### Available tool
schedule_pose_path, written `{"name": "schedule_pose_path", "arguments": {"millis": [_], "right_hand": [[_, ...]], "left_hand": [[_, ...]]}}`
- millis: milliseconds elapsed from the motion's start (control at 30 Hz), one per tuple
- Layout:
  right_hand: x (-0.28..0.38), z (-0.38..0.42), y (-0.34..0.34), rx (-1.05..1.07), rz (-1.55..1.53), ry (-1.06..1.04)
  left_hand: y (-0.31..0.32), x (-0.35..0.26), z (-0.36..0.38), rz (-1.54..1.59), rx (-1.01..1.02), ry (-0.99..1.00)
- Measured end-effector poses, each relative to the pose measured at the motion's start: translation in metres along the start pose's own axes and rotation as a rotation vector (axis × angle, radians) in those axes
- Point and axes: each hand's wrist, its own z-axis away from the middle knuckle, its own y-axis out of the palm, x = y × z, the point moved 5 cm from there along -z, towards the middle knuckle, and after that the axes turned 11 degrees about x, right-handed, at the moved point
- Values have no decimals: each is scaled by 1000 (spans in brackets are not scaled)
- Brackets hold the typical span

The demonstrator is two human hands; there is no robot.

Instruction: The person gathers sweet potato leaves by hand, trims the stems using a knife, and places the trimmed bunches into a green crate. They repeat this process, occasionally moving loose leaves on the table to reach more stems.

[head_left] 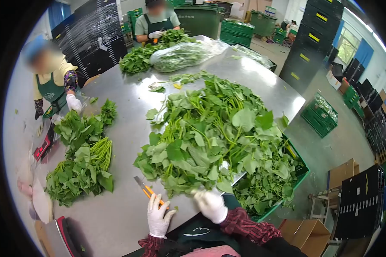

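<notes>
My left hand, in a white glove, is at the near edge of the metal table. Its fingers are closed on an orange utility knife, whose blade end points up and left. Beside it, my right hand, also gloved, is slightly blurred at the near edge of a large heap of leafy green stems. Its fingers are curled, and what they hold, if anything, cannot be made out. Left of my hands lie a bundle of leafy greens with stems together and another bundle behind it.
A green crate full of leaves stands against the table's right side. A co-worker touches greens at the left; another person works at the far end near a plastic bag of greens. Stacked black crates stand back right.
</notes>
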Motion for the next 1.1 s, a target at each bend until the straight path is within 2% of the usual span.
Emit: {"name": "schedule_pose_path", "arguments": {"millis": [33,67,133,267,333,400,467,533,600,667,767,833,900,1000,1067,1100], "right_hand": [[-12,-3,-17,-174,-57,49],[-30,-4,-32,-251,-18,104],[-56,-5,-62,-289,-4,330],[-96,7,-87,-345,-69,379],[-87,2,-97,-313,-218,470],[-98,-1,-88,-333,-290,448],[-99,-5,-86,-321,-95,486],[-70,-24,-95,-461,144,119],[-49,-47,-99,-269,275,89],[-56,-68,-94,-113,434,58],[-100,-77,-81,73,537,264],[-123,-64,-75,156,533,406],[-121,-45,-86,71,514,453],[-129,-12,-114,-24,433,512],[-154,22,-131,-279,550,553],[-166,37,-140,-332,532,565]], "left_hand": [[0,5,4,5,-13,-20],[-3,8,7,8,-26,-42],[-12,21,15,17,-76,-96],[-35,48,31,-137,-143,-129],[-49,50,32,-168,-224,-196],[-56,40,21,-151,-232,-186],[-56,18,1,-35,-231,-93],[-47,-6,-22,-7,-198,-5],[-42,-44,-51,-45,-130,98],[-34,-82,-79,-73,-82,223],[-10,-124,-115,-145,-49,339],[13,-130,-132,-237,42,309],[46,-111,-147,-326,144,260],[64,-91,-150,-454,109,321],[62,-92,-150,-406,135,318],[62,-92,-150,-411,136,318]]}}
